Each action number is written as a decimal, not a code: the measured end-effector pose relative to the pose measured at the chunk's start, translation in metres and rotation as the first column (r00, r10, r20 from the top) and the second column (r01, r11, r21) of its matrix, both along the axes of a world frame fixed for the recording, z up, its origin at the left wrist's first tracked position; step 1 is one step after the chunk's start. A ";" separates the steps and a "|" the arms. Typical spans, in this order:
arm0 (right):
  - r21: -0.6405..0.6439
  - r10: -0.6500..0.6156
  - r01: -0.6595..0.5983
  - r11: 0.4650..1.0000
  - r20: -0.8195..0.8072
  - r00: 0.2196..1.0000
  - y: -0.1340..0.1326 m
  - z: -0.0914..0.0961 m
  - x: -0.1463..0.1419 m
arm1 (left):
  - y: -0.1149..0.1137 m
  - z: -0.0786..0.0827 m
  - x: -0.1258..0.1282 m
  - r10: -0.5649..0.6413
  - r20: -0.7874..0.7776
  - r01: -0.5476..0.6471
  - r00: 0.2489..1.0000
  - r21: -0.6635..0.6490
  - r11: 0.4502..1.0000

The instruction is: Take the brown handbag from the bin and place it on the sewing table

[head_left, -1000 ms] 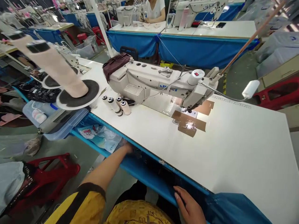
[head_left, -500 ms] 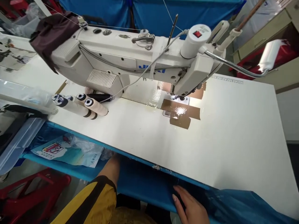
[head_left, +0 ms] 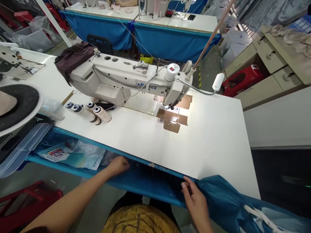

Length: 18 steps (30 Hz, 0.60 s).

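My left hand (head_left: 118,165) is above the blue cloth pouch (head_left: 145,185) hung along the front edge of the white sewing table (head_left: 209,139). Its fingers are curled closed, and whatever they may hold is hidden. Just left of it, a printed plastic packet (head_left: 73,155) and crumpled clear plastic lie in the pouch. My right hand (head_left: 196,203) is at the pouch's right end, close to the table edge, fingers slightly apart with nothing visible in them. Behind them stands a white sewing machine (head_left: 126,79), its lamp lighting the brown tape (head_left: 172,119) near the needle.
Several thread cones (head_left: 102,114) stand at the left of the table. A black-and-white round object (head_left: 21,103) juts in at the left edge. A red stool (head_left: 31,204) is at lower left, and drawers (head_left: 269,55) stand at right. Blue cloth (head_left: 223,197) bulges at lower right.
My left hand has come up out of the pouch and now shows closed. My right hand has risen to the table edge. The view has tilted up, showing more tables behind.
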State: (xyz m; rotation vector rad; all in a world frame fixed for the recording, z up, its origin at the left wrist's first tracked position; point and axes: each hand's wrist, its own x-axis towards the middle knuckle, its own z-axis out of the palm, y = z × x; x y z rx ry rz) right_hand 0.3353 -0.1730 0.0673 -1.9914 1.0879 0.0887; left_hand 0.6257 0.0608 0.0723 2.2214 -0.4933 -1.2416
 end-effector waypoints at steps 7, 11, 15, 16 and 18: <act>-0.181 0.273 -0.293 0.939 -0.128 0.954 0.003 -0.001 0.016 | -0.032 0.014 -0.064 0.146 0.252 -0.088 0.957 -0.225 0.970; -0.250 0.340 -0.349 0.903 -0.079 0.937 0.012 -0.011 0.017 | -0.054 -0.012 -0.088 0.208 0.281 -0.129 0.937 -0.275 0.953; -0.265 0.413 -0.397 0.879 0.005 0.911 0.025 -0.015 0.029 | -0.061 -0.019 -0.103 0.246 0.239 -0.165 0.940 -0.312 0.936; -0.260 0.422 -0.402 0.878 0.027 0.906 0.030 -0.015 0.036 | -0.063 -0.018 -0.106 0.235 0.225 -0.155 0.946 -0.324 0.933; -0.243 0.452 -0.424 0.873 0.074 0.889 0.038 -0.014 0.052 | -0.069 -0.015 -0.111 0.207 0.203 -0.127 0.957 -0.348 0.929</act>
